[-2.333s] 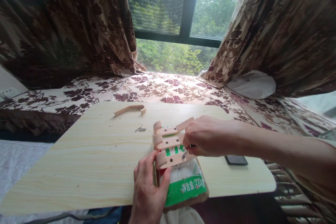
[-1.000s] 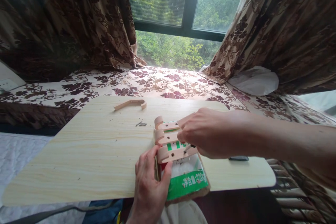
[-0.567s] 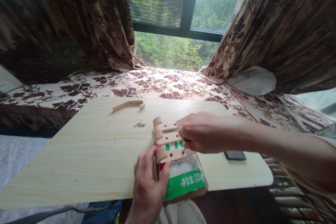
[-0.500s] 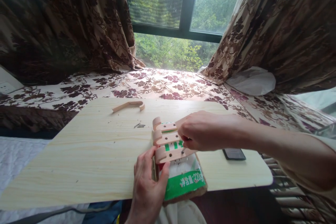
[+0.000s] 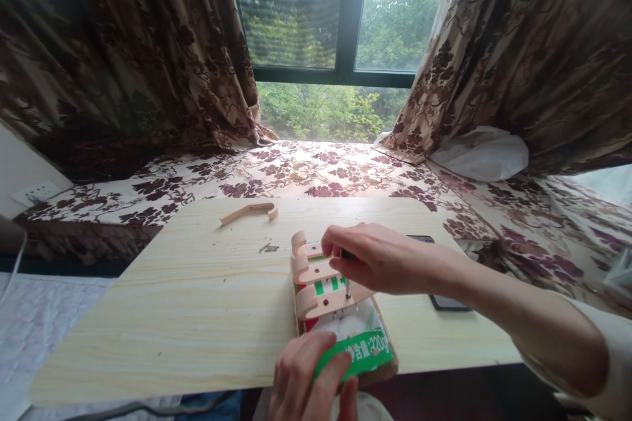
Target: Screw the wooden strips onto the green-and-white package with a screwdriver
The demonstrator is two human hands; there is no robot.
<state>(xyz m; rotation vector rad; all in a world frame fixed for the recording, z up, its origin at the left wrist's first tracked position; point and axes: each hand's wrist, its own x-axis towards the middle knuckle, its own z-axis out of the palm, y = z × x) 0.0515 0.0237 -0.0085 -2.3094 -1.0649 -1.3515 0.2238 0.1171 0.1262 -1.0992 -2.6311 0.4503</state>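
Note:
My right hand is closed around a screwdriver. Its dark handle shows between the fingers, and the pale shaft points down at a screw in the nearest wooden hook. Two more curved wooden hooks lie side by side behind it, with dark screws in them. All three rest across a flat block with green and white printed packaging. On the near left part of this block lies my left hand, fingers apart and stretched over its top.
Another wooden hook lies loose at the back of the pale table. Several small screws are left of the block. A dark flat device sits partly behind my right forearm. Curtains frame the window.
My left hand has moved from the side of the block and nearest hook to the block's near end. The right hand has lifted slightly, showing the screwdriver shaft. The view has shifted.

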